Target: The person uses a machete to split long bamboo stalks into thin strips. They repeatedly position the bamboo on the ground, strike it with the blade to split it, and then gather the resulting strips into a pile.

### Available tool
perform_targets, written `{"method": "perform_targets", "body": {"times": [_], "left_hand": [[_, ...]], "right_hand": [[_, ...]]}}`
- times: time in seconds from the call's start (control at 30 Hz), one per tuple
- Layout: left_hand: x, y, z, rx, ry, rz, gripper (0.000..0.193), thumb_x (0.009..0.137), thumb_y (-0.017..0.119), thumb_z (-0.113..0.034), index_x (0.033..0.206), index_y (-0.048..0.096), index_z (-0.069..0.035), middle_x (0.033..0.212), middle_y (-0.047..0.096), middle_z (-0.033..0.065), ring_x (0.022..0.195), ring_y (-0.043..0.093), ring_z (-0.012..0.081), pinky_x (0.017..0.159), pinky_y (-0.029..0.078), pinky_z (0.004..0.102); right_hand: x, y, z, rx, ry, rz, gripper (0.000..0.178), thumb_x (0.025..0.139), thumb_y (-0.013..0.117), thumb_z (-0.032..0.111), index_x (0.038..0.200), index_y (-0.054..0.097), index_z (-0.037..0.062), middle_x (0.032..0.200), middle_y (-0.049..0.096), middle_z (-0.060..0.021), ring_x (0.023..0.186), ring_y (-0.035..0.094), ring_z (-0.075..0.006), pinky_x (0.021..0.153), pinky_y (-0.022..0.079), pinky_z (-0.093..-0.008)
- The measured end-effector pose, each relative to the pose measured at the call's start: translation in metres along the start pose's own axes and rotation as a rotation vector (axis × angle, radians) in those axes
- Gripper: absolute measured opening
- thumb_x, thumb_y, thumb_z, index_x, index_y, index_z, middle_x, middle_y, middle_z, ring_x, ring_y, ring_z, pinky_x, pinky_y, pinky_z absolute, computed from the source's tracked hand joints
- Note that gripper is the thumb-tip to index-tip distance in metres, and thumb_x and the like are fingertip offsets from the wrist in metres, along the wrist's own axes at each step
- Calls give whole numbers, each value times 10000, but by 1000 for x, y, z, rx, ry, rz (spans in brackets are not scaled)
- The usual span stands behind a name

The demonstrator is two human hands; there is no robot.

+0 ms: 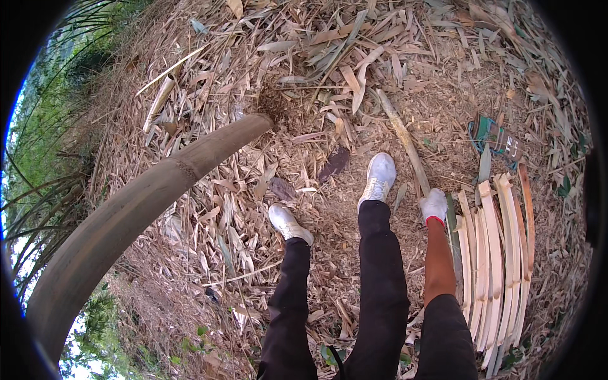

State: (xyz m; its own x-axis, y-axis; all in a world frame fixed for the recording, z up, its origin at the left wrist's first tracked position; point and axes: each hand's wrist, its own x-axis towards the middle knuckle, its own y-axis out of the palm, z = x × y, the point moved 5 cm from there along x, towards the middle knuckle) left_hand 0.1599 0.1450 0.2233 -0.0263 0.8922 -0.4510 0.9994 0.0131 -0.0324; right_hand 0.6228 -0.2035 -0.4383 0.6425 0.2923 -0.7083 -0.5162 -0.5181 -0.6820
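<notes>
Right hand in white glove (434, 206) is gripping the thin brown bamboo stick (400, 138), fingers closed round its near end. Left hand isn't showing, can't tell. Better keeping grip firm, clear of the pale split bamboo slats (497, 253) on the right.

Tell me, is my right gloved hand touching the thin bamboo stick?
Touching. The head view shows the right hand in a white glove closed around the lower end of the thin stick, beside the split bamboo strips.

Right hand (434, 206): white glove, red cuff. Split bamboo strips (497, 253): pale cream, tan edges. Bamboo pole (126, 215): dull olive-brown. Trousers (380, 285): black. Shoes (379, 177): white, perhaps greyed. Ground litter (304, 76): straw-beige. Flat object (495, 136): green, seemingly red-brown patches.
</notes>
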Motion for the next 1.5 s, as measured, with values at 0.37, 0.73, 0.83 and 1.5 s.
{"method": "perform_targets", "body": {"times": [0.37,0.73,0.83,1.5], "left_hand": [[-50,-42,-58,25,-19,91,401,808,665,-20,1168,488,-23,753,567,53,533,523,146,528,470,317],[-80,-27,-95,743,141,230,395,753,694,-285,987,615,24,869,662,246,835,666,394,730,528,470],[-90,-44,-87,775,199,130,409,758,692,-270,1028,610,27,922,661,265,882,663,413,761,528,480],[-64,-31,-62,725,281,-4,505,762,713,-277,1124,553,37,974,650,280,924,648,428,791,516,499]], "right_hand": [[-221,-208,-18,267,119,6,342,744,661,294,874,706,-19,877,690,-254,926,675,-395,818,526,-477],[-541,-410,49,1314,-429,-41,136,837,634,46,878,511,7,601,554,-82,438,574,-214,351,460,-356],[-621,-476,139,1275,-566,12,149,840,649,90,897,537,11,619,560,-70,460,566,-185,401,452,-326],[-640,-551,225,1034,-806,-50,208,789,748,159,789,605,8,598,579,-79,440,550,-177,406,429,-330]]}}
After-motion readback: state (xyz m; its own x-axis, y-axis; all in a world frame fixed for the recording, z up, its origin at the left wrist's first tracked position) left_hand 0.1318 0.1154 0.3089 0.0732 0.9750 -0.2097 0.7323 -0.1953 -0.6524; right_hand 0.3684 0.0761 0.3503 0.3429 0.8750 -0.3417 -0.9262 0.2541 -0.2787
